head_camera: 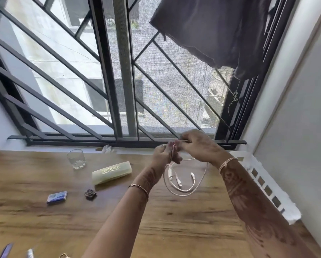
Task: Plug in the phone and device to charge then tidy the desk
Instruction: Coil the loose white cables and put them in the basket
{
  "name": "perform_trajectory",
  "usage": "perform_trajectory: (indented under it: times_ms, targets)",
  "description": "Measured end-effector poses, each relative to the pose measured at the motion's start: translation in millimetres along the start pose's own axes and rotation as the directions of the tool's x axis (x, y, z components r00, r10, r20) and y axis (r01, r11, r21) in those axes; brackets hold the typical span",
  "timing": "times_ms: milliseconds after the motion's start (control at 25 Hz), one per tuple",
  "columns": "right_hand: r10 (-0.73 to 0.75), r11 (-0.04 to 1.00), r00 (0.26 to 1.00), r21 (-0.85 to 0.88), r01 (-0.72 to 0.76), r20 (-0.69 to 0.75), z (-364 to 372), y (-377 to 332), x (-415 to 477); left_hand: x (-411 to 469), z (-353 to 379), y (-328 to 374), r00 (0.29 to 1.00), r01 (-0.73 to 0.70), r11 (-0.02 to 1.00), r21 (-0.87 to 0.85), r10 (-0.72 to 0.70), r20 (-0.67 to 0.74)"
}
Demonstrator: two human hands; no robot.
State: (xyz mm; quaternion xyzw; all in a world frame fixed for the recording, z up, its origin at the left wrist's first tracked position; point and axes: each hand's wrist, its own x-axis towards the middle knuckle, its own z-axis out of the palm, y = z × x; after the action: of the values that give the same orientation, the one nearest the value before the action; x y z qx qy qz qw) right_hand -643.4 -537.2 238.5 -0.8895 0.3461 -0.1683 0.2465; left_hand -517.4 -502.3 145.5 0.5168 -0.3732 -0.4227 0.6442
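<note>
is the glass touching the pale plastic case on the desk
Apart. The head view shows bare wood between the glass and the pale case.

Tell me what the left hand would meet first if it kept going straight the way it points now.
The left hand points up and away toward the window frame; its bottom rail, just past the desk edge, looks first in line, though depth is unclear.

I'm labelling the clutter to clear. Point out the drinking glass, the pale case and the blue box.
drinking glass (pixel 76 158), head view, on its clear side wall.
pale case (pixel 111 172), head view, middle of its lid.
blue box (pixel 57 197), head view, its top face.
</note>
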Motion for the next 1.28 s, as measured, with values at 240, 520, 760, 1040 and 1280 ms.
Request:
perform_trajectory:
  times_ms: [240,520,760,1040,1280]
  targets:
    - [0.056,0.998,0.99,0.003,-0.056,-0.129,17,31,26,-11,-1,5,0.98,0.169,0.965,-0.201,-0.143,0.137]
    - [0.139,0.943,0.99,0.303,-0.14,0.024,54,44,26,-9,-1,14,0.981,0.192,0.742,-0.642,-0.122,0.153]
    - [0.071,0.923,0.932,0.331,-0.196,0.355,64,32,-2,-5,-12,11,0.992,0.112,0.735,-0.669,-0.12,0.034]
    - [-0.031,0.999,0.853,0.034,0.016,0.522,48,32,1,-4,-11,-2,0.996,-0.008,0.974,-0.226,-0.013,-0.089]
    - [-0.122,0.979,0.948,0.192,0.066,0.293,29,39,11,-18,-7,-7,0.984,0.075,0.955,0.288,-0.117,0.132]
